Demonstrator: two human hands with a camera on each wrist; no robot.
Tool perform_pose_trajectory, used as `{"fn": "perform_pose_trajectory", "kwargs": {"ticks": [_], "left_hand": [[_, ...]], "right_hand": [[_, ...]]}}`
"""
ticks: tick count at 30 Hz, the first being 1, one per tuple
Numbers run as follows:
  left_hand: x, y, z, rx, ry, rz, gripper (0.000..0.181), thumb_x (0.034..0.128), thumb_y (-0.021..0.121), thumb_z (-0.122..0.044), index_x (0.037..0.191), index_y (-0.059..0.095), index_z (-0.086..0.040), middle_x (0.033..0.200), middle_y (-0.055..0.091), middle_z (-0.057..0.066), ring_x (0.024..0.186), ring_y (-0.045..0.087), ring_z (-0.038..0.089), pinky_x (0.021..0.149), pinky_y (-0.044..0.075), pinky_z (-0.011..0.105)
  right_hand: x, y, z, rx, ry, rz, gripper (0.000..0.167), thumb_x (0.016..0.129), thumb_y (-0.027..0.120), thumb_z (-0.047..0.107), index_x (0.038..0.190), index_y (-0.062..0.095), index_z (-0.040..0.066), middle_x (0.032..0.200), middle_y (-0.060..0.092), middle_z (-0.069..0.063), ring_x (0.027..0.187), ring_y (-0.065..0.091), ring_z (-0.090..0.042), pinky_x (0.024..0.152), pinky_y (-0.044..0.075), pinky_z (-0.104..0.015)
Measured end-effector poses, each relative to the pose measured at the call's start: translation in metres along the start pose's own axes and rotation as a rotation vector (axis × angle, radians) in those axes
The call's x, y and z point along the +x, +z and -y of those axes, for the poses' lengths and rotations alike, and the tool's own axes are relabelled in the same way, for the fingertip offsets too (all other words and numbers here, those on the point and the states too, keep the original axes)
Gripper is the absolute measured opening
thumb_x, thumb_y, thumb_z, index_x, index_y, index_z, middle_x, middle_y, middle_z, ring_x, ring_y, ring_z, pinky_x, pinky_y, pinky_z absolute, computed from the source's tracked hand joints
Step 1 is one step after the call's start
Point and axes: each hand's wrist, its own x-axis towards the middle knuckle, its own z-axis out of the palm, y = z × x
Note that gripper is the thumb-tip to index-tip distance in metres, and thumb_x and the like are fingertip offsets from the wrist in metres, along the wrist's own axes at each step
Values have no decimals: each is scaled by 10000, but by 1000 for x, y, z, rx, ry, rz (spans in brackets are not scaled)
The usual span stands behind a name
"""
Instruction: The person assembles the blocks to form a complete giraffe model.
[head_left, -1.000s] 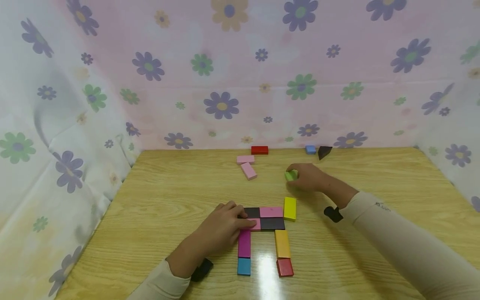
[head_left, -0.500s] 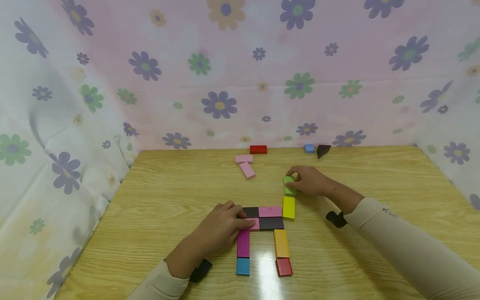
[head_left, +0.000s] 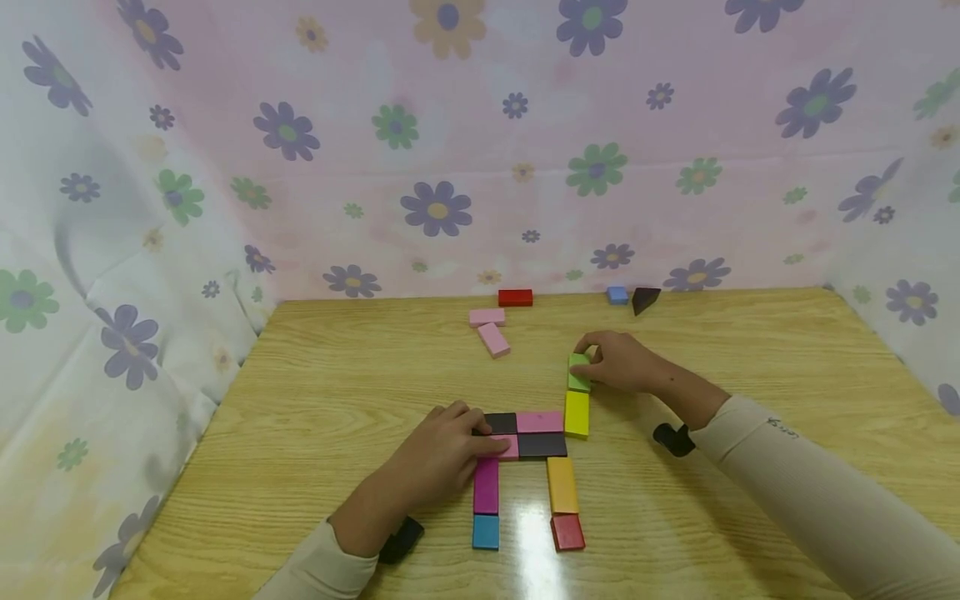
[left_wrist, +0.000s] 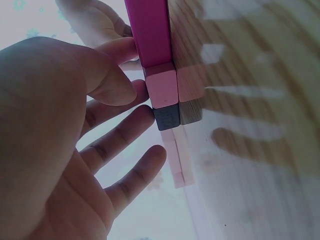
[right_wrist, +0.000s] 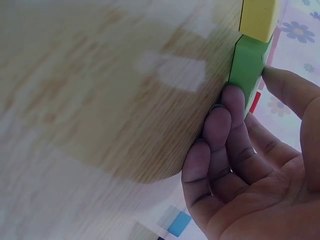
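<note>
My right hand (head_left: pixel 624 362) holds a light green block (head_left: pixel 578 372) between thumb and fingers; its near end meets the end of a yellow block (head_left: pixel 577 415). In the right wrist view the green block (right_wrist: pixel 247 62) lies flat on the table against the yellow one. My left hand (head_left: pixel 438 454) rests on the left end of a group of black and pink blocks, its fingertips on a pink block (left_wrist: pixel 162 87) and a black block (left_wrist: pixel 167 117). Below that group lie a magenta block (head_left: pixel 486 486) above a blue one (head_left: pixel 486 532), and an orange block (head_left: pixel 562 485) above a red one (head_left: pixel 567 532).
Toward the table's back edge lie a red block (head_left: pixel 515 297), two light pink blocks (head_left: pixel 487 317), a small blue block (head_left: pixel 617 295) and a dark triangular block (head_left: pixel 645 300). A flowered cloth (head_left: pixel 480 150) hangs behind and at both sides of the wooden table (head_left: pixel 337 358).
My right hand has brought the green block down toward me until it meets the yellow block's far end. My left hand stays on the black and pink blocks.
</note>
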Motion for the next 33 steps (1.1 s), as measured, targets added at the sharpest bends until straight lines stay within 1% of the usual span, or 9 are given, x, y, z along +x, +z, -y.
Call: {"fn": "perform_pose_trajectory", "kwargs": {"ticks": [3, 10, 17, 22, 25, 28, 29, 31, 33], "left_hand": [[0, 1, 0, 0, 4, -6, 301, 993, 611, -181, 1206, 738, -351, 1039, 664, -60, 940, 545, 136, 771, 458, 335], [1, 0, 0, -5, -10, 17, 299, 1009, 590, -203, 1222, 725, -363, 1060, 664, -65, 957, 545, 133, 775, 449, 327], [1, -1, 0, 0, -3, 0, 290, 996, 611, -197, 1203, 739, -355, 1049, 663, -57, 972, 558, 142, 775, 455, 338], [1, 0, 0, 9, -5, 8, 301, 992, 615, -191, 1215, 732, -356, 1063, 667, -55, 992, 564, 145, 794, 467, 349], [1, -1, 0, 9, -9, 18, 310, 991, 615, -187, 1226, 725, -357, 1069, 668, -53, 997, 563, 146, 799, 466, 351], [1, -2, 0, 7, -11, 24, 306, 992, 616, -194, 1228, 724, -356, 1068, 667, -52, 996, 561, 147, 797, 465, 349], [1, -2, 0, 8, -10, 24, 305, 991, 617, -196, 1228, 724, -355, 1067, 667, -52, 995, 561, 147, 795, 465, 349], [1, -2, 0, 9, -8, 24, 302, 992, 617, -198, 1225, 726, -357, 1065, 666, -52, 994, 561, 147, 794, 468, 348], [1, -2, 0, 4, -6, 22, 297, 994, 615, -201, 1220, 729, -357, 1062, 665, -52, 990, 560, 146, 790, 467, 348]], "right_hand": [[0, 0, -1, -1, 2, -3, 405, 962, 670, 283, 1248, 631, 0, 919, 706, -89, 767, 605, -159, 686, 483, -300], [0, 0, -1, 16, 9, -5, 413, 954, 680, 295, 1241, 632, 1, 900, 698, -90, 752, 593, -162, 676, 474, -303], [0, 1, -4, 29, 12, 4, 414, 954, 681, 292, 1249, 625, 8, 925, 682, -100, 761, 586, -164, 682, 473, -304], [1, -1, -4, 7, 8, 8, 413, 967, 662, 308, 1257, 618, 16, 910, 676, -97, 750, 581, -166, 677, 469, -307], [3, -4, -2, -38, -2, -25, 399, 984, 636, 313, 1252, 623, 17, 898, 675, -96, 730, 585, -156, 657, 470, -300], [8, -7, 2, -73, -19, -84, 378, 993, 620, 283, 1248, 626, 5, 881, 680, -115, 688, 592, -171, 628, 479, -312], [10, -8, 5, -87, -31, -106, 372, 994, 617, 268, 1249, 627, -2, 891, 683, -123, 698, 601, -179, 633, 489, -322], [16, -9, 10, -105, -53, -143, 364, 990, 621, 247, 1254, 631, -2, 945, 687, -145, 758, 622, -215, 676, 518, -359], [21, -10, 17, -115, -86, -158, 367, 988, 623, 222, 1272, 623, -9, 1043, 678, -183, 875, 638, -278, 762, 538, -422]]}}
